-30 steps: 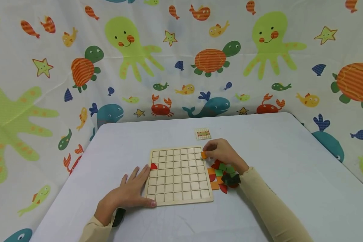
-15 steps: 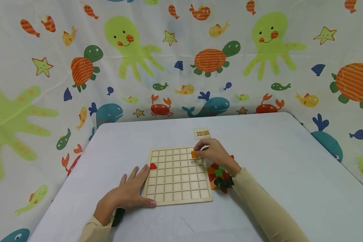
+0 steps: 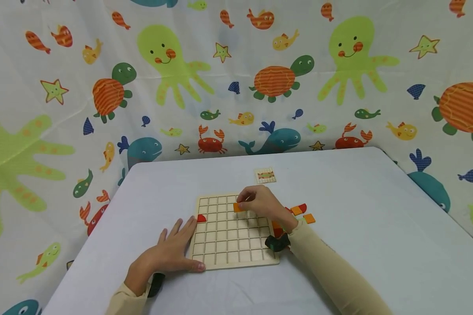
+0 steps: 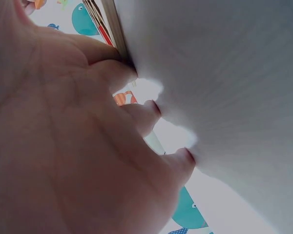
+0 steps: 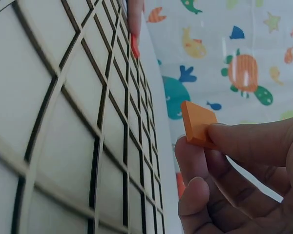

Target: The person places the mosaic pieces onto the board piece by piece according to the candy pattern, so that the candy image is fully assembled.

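Over the far rows of the grid board (image 3: 236, 245), the right hand (image 3: 259, 202) arches downward, thumb and fingers pinching an orange tile (image 3: 237, 208) just above it; against the board's left edge, the left hand (image 3: 169, 253) rests, fingers straight and spread

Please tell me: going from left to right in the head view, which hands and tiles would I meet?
Left hand, red tile, held orange tile, right hand, rightmost loose orange tile.
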Tool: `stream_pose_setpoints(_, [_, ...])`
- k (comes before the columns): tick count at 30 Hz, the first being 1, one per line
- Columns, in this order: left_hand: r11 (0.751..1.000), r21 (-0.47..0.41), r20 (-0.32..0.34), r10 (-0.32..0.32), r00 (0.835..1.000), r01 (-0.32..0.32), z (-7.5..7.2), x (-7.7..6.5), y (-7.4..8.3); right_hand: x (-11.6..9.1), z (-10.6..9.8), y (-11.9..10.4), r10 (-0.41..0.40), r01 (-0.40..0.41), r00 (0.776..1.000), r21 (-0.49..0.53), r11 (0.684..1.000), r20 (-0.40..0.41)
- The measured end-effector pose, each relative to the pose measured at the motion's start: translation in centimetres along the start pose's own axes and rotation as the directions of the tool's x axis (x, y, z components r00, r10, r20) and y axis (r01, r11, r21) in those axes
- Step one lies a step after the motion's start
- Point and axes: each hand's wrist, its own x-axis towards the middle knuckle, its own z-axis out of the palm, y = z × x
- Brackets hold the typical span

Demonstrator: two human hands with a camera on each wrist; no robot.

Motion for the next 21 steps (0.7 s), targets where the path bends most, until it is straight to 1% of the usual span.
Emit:
stream_pose_setpoints(4, [1.0, 0.008, 0.003, -0.005, 1.0, 0.005, 0.1, 0.0, 0.0, 0.5, 1.0, -0.5, -0.006, 0.006, 1.0, 0.018, 1.0, 0.02])
stream_pose_setpoints(10, [1.0, 0.002, 0.007, -0.014, 1.0, 0.014, 0.1, -0.1, -0.1, 1.1, 2.4, -1.2, -0.023, 0.018, 0.998, 0.073, 0.997, 0.066])
stream_pose_setpoints(21, [1.0, 0.006, 0.009, -0.007, 1.0, 0.007, 0.0, -0.1, 0.1, 1.8, 4.6, -1.9, -0.041, 0.033, 0.995, 0.098, 0.995, 0.091])
